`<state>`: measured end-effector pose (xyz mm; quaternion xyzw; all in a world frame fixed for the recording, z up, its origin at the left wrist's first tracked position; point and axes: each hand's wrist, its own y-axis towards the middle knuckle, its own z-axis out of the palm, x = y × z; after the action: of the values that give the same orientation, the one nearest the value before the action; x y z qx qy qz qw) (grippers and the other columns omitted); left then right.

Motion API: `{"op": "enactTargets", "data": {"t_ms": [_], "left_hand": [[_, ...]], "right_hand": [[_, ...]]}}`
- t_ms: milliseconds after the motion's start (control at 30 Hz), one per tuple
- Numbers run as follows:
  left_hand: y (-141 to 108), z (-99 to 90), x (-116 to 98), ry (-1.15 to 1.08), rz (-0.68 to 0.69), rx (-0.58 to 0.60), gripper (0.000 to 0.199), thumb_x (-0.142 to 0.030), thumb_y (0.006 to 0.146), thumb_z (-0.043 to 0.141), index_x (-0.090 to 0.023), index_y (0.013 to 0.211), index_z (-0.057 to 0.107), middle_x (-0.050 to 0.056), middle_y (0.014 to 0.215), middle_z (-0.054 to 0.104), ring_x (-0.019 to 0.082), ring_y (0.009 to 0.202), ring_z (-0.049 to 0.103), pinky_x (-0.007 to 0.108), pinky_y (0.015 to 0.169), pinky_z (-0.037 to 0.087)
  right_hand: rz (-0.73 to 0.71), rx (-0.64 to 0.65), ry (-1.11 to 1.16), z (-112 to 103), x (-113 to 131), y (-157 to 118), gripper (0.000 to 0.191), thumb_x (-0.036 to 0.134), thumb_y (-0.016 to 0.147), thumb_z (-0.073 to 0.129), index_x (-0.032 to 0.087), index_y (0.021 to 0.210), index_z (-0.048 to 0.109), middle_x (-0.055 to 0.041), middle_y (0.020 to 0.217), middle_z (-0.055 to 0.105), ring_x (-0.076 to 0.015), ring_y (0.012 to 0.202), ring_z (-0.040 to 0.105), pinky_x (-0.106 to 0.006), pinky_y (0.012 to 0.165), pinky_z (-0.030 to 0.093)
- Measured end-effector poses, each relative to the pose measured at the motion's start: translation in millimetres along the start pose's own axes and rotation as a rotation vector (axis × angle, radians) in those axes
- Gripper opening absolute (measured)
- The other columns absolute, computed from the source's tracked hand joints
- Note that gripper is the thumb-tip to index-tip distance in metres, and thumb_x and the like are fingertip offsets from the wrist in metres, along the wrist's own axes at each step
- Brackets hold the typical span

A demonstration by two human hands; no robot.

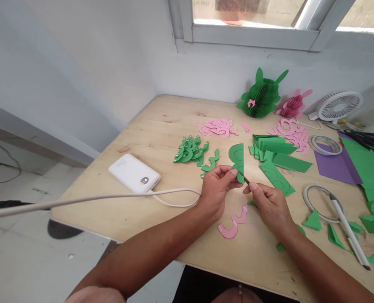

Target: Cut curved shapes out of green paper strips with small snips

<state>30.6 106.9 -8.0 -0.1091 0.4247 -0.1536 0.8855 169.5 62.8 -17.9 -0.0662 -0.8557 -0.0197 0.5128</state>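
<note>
Two hands meet over the tabletop (161,139). The left hand (216,189) pinches a green card (236,153) between thumb and fingers; most of the card rises beyond the fingertips, with its lower end beside them. The right hand (270,206) grips a thin dark tool (246,179), its tip at the card's lower part; the tool's exact kind is hard to tell. A curved line is marked on the card. Near the wrists, between the forearms, lies a pink strip (228,229) with white patches.

Left of the left hand, a white power bank (131,171) bears faint print and a small dark display, both too small to read. A cable (111,196) runs beside it. More outlines mark a green strip (277,179) just beyond the right hand. On the right, a pen (349,231) lies across a tape ring (306,198).
</note>
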Motion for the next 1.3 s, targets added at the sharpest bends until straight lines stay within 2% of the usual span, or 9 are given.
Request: {"op": "enactTargets", "data": {"t_ms": [633,1300], "left_hand": [[2.3,-1.4,-0.1,0.000,0.011,0.005,0.025,-0.026,0.062,0.080,-0.014,0.071,0.061,-0.001,0.065,0.063,0.010,0.060,0.059,0.026,0.064,0.052],[1.7,-1.9,1.5,-0.013,-0.037,0.028,0.028,-0.027,0.060,0.083,-0.013,0.073,0.062,0.000,0.066,0.064,0.011,0.063,0.060,0.026,0.065,0.052]], "right_hand": [[0.023,0.009,0.020,0.1,-2.4,0.7,0.051,0.058,0.086,0.047,0.017,0.065,0.067,0.0044,0.049,0.031,-0.0119,0.046,0.030,-0.026,0.045,0.024],[0.019,0.001,0.040,1.1,-2.6,0.8,0.047,0.053,0.087,0.048,0.016,0.066,0.068,0.0047,0.051,0.030,-0.0118,0.048,0.028,-0.026,0.046,0.024]]}}
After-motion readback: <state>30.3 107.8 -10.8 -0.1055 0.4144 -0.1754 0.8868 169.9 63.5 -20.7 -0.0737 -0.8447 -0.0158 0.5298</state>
